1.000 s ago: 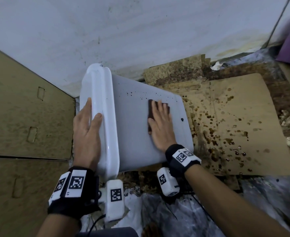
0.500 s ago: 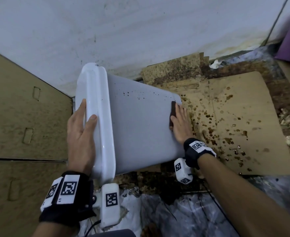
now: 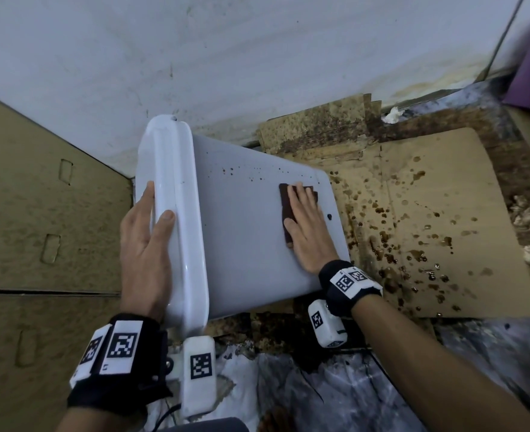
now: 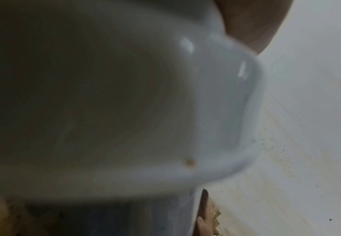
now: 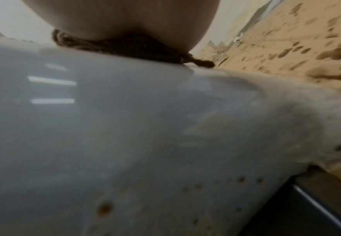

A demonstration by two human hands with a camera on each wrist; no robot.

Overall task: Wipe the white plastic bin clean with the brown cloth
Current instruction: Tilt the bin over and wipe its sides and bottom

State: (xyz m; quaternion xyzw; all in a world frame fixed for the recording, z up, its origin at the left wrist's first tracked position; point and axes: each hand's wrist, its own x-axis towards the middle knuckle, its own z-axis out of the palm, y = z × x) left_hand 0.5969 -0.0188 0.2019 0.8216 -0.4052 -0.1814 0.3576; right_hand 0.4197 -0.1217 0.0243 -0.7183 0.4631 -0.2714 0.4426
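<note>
I see the white plastic bin point(image 3: 251, 238) lying on its side on stained cardboard point(image 3: 444, 213). My left hand point(image 3: 145, 244) clasps its rim, thumb on top, fingers seemingly wrapped behind. My right hand point(image 3: 307, 232) lies flat, fingers straight, pressing the brown cloth point(image 3: 285, 210) onto the speckled upturned side near the base.

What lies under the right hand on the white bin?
The brown cloth lies under the right hand, pressed flat against the upturned side of the white bin. Only its left and far edges show; the palm covers the rest, and any stains beneath the cloth are hidden.
</note>
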